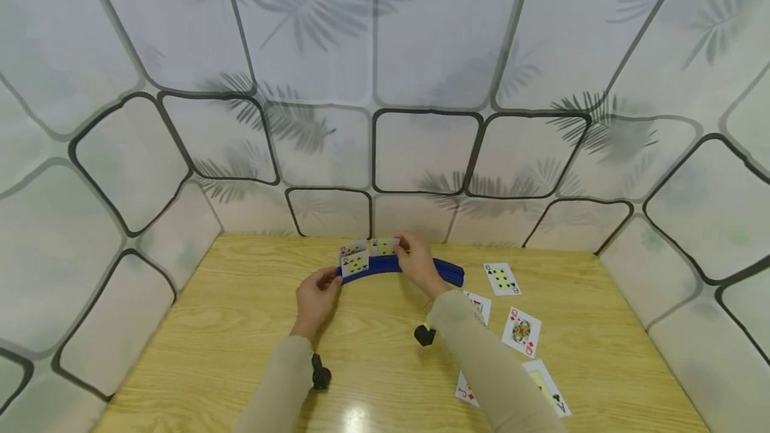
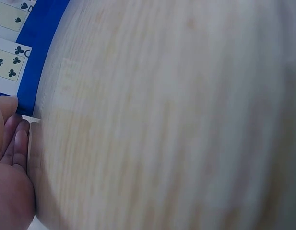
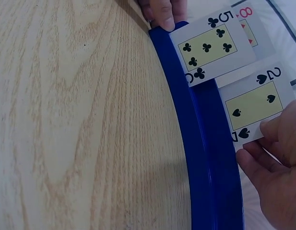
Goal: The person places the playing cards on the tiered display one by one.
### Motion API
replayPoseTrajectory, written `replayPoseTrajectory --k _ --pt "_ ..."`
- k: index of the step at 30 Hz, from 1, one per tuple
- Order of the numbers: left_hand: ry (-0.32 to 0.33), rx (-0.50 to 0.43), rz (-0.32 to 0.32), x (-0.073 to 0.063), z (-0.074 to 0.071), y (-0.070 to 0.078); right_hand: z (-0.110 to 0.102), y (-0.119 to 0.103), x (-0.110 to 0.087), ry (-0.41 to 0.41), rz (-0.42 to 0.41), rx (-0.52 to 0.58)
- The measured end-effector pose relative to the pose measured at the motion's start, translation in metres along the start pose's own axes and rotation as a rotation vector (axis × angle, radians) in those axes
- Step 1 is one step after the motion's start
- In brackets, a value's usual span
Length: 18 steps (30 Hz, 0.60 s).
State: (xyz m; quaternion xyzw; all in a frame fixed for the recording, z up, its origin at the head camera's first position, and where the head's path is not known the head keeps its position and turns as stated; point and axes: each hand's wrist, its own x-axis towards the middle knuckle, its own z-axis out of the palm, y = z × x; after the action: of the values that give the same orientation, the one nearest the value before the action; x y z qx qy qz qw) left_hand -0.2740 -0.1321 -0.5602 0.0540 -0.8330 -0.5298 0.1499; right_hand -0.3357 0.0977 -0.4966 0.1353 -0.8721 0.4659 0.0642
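A curved blue card holder (image 1: 383,264) stands near the table's back edge. My left hand (image 1: 315,299) grips its left end, thumb in front and fingers behind. In the right wrist view, a five of clubs (image 3: 206,48) stands in the front slot by that end, partly covering a red eight (image 3: 251,36) behind it. The two of spades (image 3: 253,105) stands upright in a rear slot, and my right hand (image 1: 417,262) pinches its edge between thumb and fingers. Cards at the holder (image 2: 24,93) also show beside my left thumb in the left wrist view.
Several cards lie face up at the right: a black-suit card (image 1: 502,279), a queen of diamonds (image 1: 521,332), an ace of clubs (image 1: 556,401), a red jack (image 1: 465,389) and a card partly under my right sleeve (image 1: 479,301). A patterned wall (image 1: 427,152) rises behind the wooden table (image 1: 228,339).
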Motion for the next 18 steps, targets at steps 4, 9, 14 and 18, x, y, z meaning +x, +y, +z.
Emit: replayPoseTrajectory --k 4,9,14,18 --pt "-0.004 -0.006 -0.004 0.0001 -0.0002 -0.0001 0.0007 -0.0001 -0.0007 0.008 -0.002 0.0" --pt "-0.006 -0.011 -0.006 -0.0004 0.0004 -0.0007 0.001 0.0014 -0.0029 0.026 0.001 0.017" --pt "0.003 -0.008 0.006 0.0003 0.0009 -0.0024 -0.0015 0.0022 -0.0056 0.022 0.033 0.064" --pt "0.004 -0.009 0.013 0.0008 0.0002 -0.0038 -0.0052 0.0032 -0.0083 0.012 0.081 0.084"
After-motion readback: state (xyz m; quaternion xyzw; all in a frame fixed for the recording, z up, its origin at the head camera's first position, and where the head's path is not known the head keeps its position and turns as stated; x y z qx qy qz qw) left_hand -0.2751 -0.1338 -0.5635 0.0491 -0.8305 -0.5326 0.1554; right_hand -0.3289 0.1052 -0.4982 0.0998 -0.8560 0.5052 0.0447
